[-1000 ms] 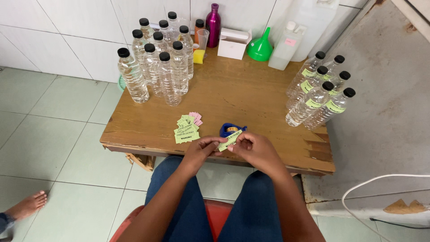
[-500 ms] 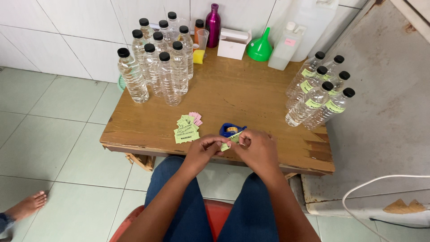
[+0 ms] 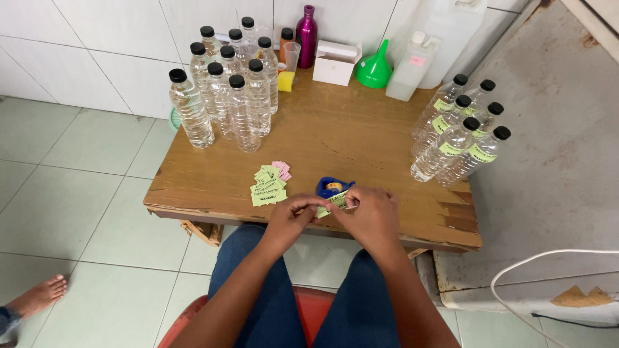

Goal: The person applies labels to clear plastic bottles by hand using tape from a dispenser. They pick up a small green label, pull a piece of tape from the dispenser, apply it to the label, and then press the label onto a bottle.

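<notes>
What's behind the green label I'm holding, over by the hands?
Directly behind the green label, pinched between the left hand and right hand, sits a blue tape dispenser with its roll showing. Its front edge and the tabletop beneath it are covered by label and fingers.

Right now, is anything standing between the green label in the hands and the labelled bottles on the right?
Nothing visible. The left hand and right hand hold the green label near the blue tape dispenser; bare table lies before the labelled bottles.

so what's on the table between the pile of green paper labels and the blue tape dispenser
Bare wooden tabletop only, in the head view, between the green paper labels and the blue tape dispenser.
</notes>
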